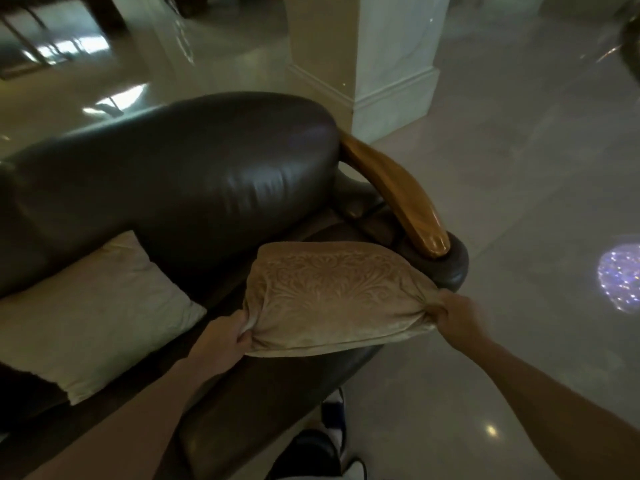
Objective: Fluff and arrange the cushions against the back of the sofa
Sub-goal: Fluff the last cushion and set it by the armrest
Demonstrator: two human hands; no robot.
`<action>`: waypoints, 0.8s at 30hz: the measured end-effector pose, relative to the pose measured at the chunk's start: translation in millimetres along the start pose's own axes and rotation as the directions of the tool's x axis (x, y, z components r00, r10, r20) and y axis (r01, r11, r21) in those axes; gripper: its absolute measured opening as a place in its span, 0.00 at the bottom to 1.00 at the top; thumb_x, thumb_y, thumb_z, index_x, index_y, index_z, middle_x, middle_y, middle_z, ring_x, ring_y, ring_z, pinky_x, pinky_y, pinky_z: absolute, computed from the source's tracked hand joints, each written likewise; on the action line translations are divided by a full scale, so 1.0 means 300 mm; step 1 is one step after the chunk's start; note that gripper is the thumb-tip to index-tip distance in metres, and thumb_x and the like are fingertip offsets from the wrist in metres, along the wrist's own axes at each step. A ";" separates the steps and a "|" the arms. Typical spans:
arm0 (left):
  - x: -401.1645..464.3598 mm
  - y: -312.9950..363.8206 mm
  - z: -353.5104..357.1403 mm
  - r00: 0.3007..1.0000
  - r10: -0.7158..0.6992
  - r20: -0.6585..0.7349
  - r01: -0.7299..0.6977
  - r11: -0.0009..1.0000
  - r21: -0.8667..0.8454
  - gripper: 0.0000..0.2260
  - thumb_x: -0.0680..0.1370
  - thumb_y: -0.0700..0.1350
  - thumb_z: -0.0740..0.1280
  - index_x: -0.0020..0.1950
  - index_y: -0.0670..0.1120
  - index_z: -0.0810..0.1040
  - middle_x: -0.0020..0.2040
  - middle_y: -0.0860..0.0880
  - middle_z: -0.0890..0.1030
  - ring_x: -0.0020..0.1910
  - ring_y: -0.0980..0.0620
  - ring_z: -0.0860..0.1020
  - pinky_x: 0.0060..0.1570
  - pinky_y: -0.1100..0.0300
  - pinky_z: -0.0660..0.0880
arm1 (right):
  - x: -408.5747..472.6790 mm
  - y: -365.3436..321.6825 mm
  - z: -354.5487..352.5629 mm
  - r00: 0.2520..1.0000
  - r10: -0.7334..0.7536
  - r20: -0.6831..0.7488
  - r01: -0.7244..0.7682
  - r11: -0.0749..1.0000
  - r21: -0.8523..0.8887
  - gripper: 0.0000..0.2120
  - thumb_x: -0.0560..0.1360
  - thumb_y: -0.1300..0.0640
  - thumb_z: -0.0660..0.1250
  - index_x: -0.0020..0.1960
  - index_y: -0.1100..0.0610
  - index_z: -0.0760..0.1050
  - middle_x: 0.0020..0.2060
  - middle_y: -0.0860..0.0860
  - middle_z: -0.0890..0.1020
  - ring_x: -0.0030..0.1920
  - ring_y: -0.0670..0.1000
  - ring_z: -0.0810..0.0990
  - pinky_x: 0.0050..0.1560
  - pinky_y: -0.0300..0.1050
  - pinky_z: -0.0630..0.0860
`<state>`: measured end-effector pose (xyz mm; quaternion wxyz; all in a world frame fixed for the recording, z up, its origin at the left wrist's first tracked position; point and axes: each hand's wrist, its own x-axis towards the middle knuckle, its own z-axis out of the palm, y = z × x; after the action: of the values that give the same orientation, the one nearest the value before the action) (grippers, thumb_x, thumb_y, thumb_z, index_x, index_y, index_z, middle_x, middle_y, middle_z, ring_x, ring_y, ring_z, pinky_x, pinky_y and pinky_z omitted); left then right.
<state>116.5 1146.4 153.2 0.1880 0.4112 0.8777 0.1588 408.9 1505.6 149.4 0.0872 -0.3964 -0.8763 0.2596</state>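
Over sofa (180, 174), cushion (332, 296) between hands.

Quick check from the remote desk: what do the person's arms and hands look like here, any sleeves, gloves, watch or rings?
Both forearms are bare as far as the frame shows, with no sleeve cuffs in view. The left hand and the right hand wear no gloves. No watch, bracelet or ring shows on either wrist or on the visible fingers, though the picture is dim and a little soft, so something small could be missed.
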 end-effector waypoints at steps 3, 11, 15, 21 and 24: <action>0.043 0.002 0.013 1.000 -0.030 0.000 0.030 0.999 -0.020 0.13 0.78 0.47 0.66 0.38 0.59 0.65 0.31 0.56 0.73 0.27 0.59 0.73 0.28 0.66 0.65 | 0.092 0.000 -0.008 0.999 -0.040 0.006 0.040 0.998 -0.040 0.06 0.75 0.59 0.65 0.39 0.53 0.75 0.30 0.41 0.69 0.33 0.49 0.69 0.30 0.37 0.60; 0.239 0.002 0.053 0.988 -0.153 -0.010 0.151 0.983 -0.103 0.11 0.78 0.47 0.65 0.40 0.58 0.66 0.35 0.56 0.76 0.30 0.58 0.75 0.29 0.65 0.66 | 0.471 -0.036 -0.009 0.986 0.026 0.166 0.004 0.984 -0.179 0.10 0.76 0.48 0.62 0.46 0.55 0.73 0.35 0.53 0.77 0.38 0.58 0.77 0.41 0.50 0.74; 0.325 -0.009 0.059 0.972 -0.236 -0.008 0.230 0.956 -0.180 0.11 0.78 0.46 0.65 0.41 0.55 0.66 0.35 0.55 0.75 0.31 0.57 0.74 0.30 0.63 0.64 | 0.661 -0.086 -0.013 0.977 -0.060 0.203 0.115 0.955 -0.272 0.12 0.77 0.50 0.63 0.54 0.56 0.75 0.46 0.57 0.81 0.45 0.60 0.79 0.43 0.51 0.74; 0.428 -0.015 0.062 0.942 -0.337 -0.009 0.325 0.915 -0.238 0.05 0.79 0.45 0.65 0.44 0.47 0.71 0.37 0.51 0.77 0.33 0.55 0.76 0.31 0.59 0.67 | 0.889 -0.162 -0.002 0.949 -0.111 0.293 0.207 0.925 -0.319 0.12 0.77 0.47 0.62 0.51 0.56 0.75 0.41 0.55 0.79 0.42 0.59 0.79 0.42 0.51 0.74; 0.468 -0.017 0.055 0.933 -0.359 -0.022 0.344 0.908 -0.238 0.05 0.79 0.44 0.65 0.46 0.45 0.73 0.39 0.49 0.79 0.35 0.52 0.78 0.36 0.55 0.72 | 0.969 -0.181 0.008 0.929 -0.136 0.344 0.248 0.918 -0.309 0.12 0.77 0.47 0.62 0.54 0.53 0.74 0.44 0.53 0.81 0.44 0.57 0.80 0.46 0.52 0.77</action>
<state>37.7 1255.1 108.4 0.2311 0.2164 0.9186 0.2363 177.7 1689.8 160.3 -0.1000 -0.2698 -0.9457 0.1512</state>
